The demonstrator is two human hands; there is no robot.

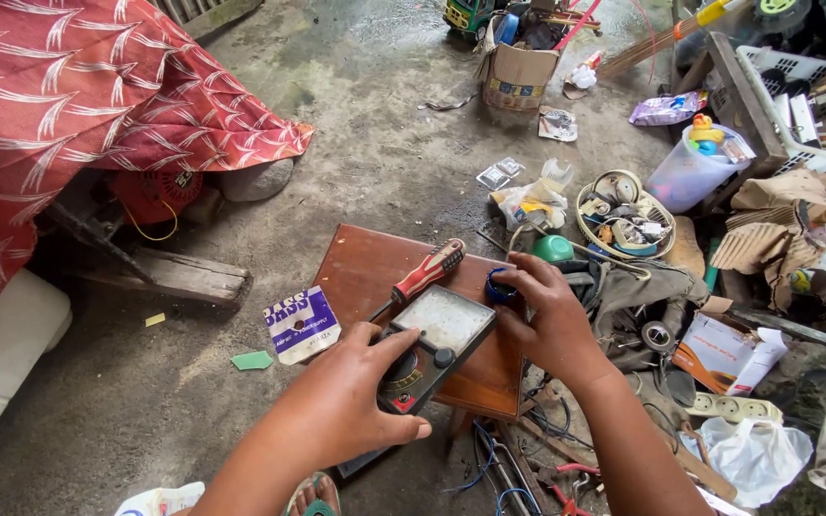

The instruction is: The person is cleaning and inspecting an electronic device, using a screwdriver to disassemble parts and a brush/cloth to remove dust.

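Two bare hands steady an analog multimeter on a small wooden board.

The left hand (pixel 341 406) cups the multimeter (pixel 429 349) from its near side, thumb pressed by the round selector dial, fingers curled about the casing. The right hand (pixel 549 320) rests at the meter's far right edge, fingers bent and touching it beside a blue ring (pixel 499 285). A red-handled screwdriver (pixel 423 275) lies just behind on the brown board (pixel 360 263), which sits on the concrete floor (pixel 375 124) among scattered clutter.
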